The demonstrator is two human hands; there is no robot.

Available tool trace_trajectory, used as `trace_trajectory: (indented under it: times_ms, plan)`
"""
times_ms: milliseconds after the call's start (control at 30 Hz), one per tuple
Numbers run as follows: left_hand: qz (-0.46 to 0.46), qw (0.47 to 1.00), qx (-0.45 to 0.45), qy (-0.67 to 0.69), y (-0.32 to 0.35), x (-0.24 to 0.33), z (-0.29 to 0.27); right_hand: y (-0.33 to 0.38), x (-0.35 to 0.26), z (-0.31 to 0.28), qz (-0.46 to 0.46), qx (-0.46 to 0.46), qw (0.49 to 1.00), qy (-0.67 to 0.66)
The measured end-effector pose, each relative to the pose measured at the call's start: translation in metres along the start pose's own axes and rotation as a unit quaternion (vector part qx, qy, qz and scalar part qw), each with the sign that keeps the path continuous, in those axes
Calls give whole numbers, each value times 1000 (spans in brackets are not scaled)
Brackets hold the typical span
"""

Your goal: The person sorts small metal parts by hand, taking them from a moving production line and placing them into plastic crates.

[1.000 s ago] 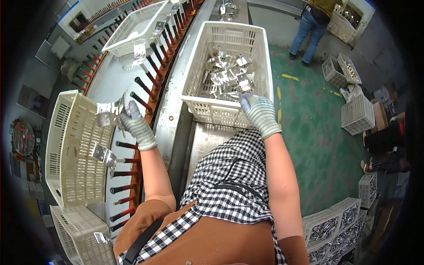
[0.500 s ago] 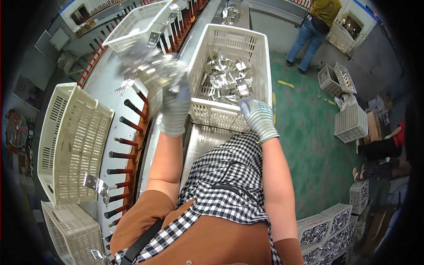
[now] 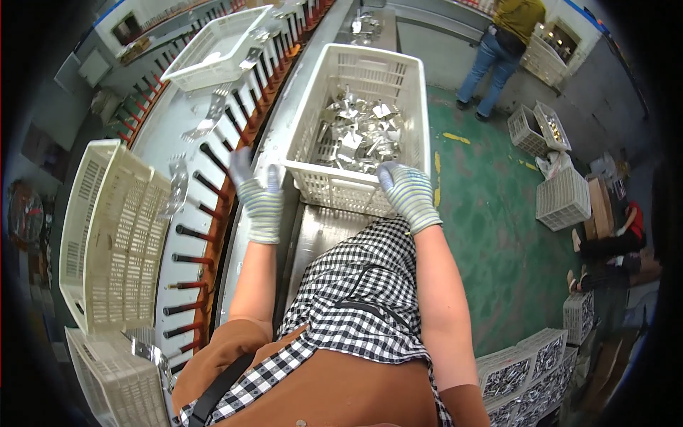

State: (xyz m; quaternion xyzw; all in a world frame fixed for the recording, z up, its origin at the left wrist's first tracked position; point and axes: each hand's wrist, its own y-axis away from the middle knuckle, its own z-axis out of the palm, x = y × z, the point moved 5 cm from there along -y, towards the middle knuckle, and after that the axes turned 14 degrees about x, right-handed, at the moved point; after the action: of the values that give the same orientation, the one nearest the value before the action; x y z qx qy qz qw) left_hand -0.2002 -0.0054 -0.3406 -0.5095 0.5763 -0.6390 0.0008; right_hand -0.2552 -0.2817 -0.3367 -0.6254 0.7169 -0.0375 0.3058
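My left hand [image 3: 257, 199], in a striped knit glove, is empty, its fingers apart beside a row of black-and-red pegs [image 3: 210, 183]. My right hand [image 3: 411, 196], gloved the same way, is closed over the near right rim of a white plastic crate [image 3: 334, 174]. Inside that crate lies a loose heap of shiny bent metal pieces [image 3: 359, 132]. Similar metal plates hang at the pegs: one plate [image 3: 209, 114] is ahead of my left hand, another plate [image 3: 176, 186] is to its left, and a further one [image 3: 151, 351] is nearer me.
A tall white crate [image 3: 117, 235] leans at the left, beyond the pegs, and another crate [image 3: 220, 50] stands at the far left. Crates of metal parts [image 3: 523, 373] are stacked at the lower right. A person [image 3: 501, 53] stands at the back on the green floor [image 3: 477, 235].
My left hand, blurred among metal pieces before, has come down and left and is now empty. The pegs and hung plates have shifted toward me. My right hand stays on the crate's rim.
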Motion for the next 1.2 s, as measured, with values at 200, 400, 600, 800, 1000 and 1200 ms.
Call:
trace_trajectory:
  times_ms: [200,400,600,800,1000,1200]
  plan:
    - [-45,999,12,-12,-23,-131,-39,2,-2,11,39,-47,981,-182]
    - [63,992,64,-83,-64,-32,-54,2,-1,1,5,-16,999,-34]
    - [-87,987,27,-135,-69,-58,-74,6,5,-12,-7,33,999,-26]
    - [-26,982,118,-142,-74,-48,-100,1,5,-16,-9,36,999,-33]
    - [211,966,133,-68,-93,-68,-145,-2,5,0,-19,52,991,-121]
    - [145,973,179,-10,-59,96,-66,2,4,0,41,-37,997,-55]
